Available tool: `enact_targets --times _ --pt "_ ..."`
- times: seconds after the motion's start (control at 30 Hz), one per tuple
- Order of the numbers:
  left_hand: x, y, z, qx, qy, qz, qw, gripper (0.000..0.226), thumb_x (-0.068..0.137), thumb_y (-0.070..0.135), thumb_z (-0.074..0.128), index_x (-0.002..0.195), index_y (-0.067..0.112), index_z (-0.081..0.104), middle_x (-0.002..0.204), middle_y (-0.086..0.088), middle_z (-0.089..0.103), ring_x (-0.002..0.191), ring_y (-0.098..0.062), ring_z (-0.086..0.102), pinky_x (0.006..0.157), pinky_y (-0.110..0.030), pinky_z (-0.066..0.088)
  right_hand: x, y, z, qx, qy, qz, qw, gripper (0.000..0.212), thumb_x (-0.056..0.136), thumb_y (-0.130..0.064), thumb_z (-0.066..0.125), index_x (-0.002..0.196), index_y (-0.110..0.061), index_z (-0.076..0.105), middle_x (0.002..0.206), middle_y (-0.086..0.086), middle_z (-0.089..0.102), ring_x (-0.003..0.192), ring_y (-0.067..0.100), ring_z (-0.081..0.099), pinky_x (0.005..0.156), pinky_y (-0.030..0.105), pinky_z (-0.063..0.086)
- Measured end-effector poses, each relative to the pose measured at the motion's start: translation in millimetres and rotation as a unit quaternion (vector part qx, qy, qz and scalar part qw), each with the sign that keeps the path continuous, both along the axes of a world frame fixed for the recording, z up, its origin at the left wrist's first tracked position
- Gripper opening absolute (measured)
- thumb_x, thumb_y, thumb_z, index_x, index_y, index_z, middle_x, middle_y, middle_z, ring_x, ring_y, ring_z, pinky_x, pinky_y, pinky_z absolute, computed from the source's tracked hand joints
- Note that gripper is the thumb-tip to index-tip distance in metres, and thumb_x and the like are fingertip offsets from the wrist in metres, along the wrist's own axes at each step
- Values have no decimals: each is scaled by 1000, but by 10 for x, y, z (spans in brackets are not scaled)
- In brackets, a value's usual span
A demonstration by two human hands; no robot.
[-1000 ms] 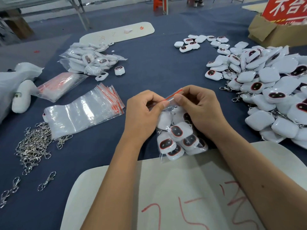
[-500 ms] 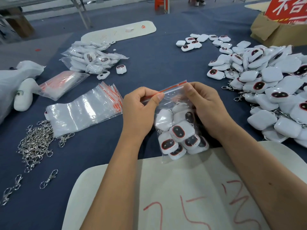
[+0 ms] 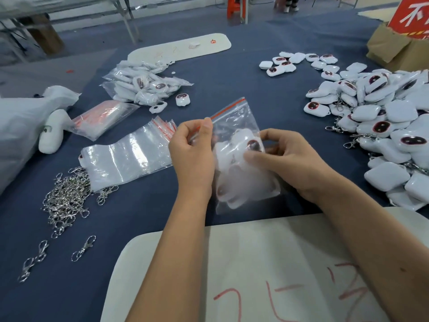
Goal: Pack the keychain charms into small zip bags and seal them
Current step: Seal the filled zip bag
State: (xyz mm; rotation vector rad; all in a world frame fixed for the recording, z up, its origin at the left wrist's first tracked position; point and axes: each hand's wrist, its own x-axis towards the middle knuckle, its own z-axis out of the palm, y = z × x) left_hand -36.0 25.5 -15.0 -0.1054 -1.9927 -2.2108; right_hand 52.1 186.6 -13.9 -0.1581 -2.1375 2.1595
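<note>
A clear zip bag (image 3: 241, 126) with a red seal strip, filled with several white charms, hangs in front of me above the blue table. My left hand (image 3: 192, 154) pinches the bag's top left corner at the red strip. My right hand (image 3: 285, 159) grips the bag's right side lower down, thumb and fingers around the charms inside. The strip runs up and to the right, free of the right hand. A big heap of loose white charms (image 3: 383, 126) with dark red faces lies at the right.
Empty zip bags (image 3: 130, 156) lie left of my hands, a second stack (image 3: 102, 117) behind. Filled bags (image 3: 144, 84) sit farther back. Metal clasps (image 3: 67, 201) are piled at left. A white board (image 3: 255, 263) with red marks lies near me. A cardboard box (image 3: 394, 49) stands at back right.
My right hand slid off the red seal strip and down onto the bag's side. The bag has been lifted and tilted, its strip now slanting up to the right.
</note>
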Motion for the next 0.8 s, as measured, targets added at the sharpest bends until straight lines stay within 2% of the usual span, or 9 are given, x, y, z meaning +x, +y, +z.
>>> enact_targets --times 0.13,0.27,0.37,0.43,0.53,0.57,0.67,0.73,0.8 --pt "-11 10 25 -36 -102 -50 993 45 96 50 65 121 15 54 105 -6 72 87 -14 74 76 -37 62 -271 -105 22 -128 -21 -162 978 17 93 -18 79 104 -7 72 83 10 79 63 21 74 55 31 60" --pt "-118 103 104 -27 -123 -31 992 20 88 18 74 100 13 60 100 -10 71 79 -24 77 72 -41 65 -714 -238 120 -200 -31 -202 958 17 98 -16 73 87 -6 66 69 5 73 61 19 72 60 36 63" --pt "-429 144 275 -39 -136 35 989 28 84 10 72 110 8 63 107 -11 71 93 -28 74 86 -46 62 -1152 -366 261 -174 -26 -177 968 21 103 -15 67 85 -4 63 72 8 73 62 22 71 62 42 64" --pt "-655 117 445 -39 -108 65 991 39 84 7 73 120 12 59 104 1 67 95 -19 69 88 -33 58 -1462 -403 439 -220 9 -126 967 15 106 -11 59 95 -1 64 91 16 73 74 27 73 68 45 64" --pt "-929 8 666 -26 -81 106 991 60 87 8 65 142 19 45 101 14 60 94 -12 63 83 -25 50 -1811 -361 604 -320 17 -76 944 21 109 -13 55 119 5 61 119 27 70 113 36 71 97 46 60" --pt "-1005 -37 688 -30 -84 111 990 62 88 9 61 146 19 42 112 9 61 103 -17 64 86 -28 52 -1884 -346 574 -272 -2 -81 959 23 108 -14 56 120 6 60 121 31 67 119 39 68 103 45 56" --pt "-1091 -158 576 -176 -98 141 969 49 88 14 58 136 13 49 134 -7 55 120 -28 58 97 -36 51 -1927 -392 311 84 -60 -88 991 21 101 -10 60 117 3 64 100 21 68 87 25 60 88 42 53" --pt "-1000 -188 401 -346 -114 154 918 49 86 20 62 132 10 49 142 -17 45 127 -36 47 96 -35 42 -1886 -456 146 241 -70 -68 966 36 100 -13 62 135 -5 64 131 13 68 112 19 63 108 41 50" --pt "-873 -184 255 -463 -132 160 862 55 85 25 67 133 8 46 145 -21 36 131 -39 37 98 -41 40 -1810 -525 78 312 -34 -55 948 41 99 -14 63 141 -12 62 143 4 63 130 19 58 115 33 42"
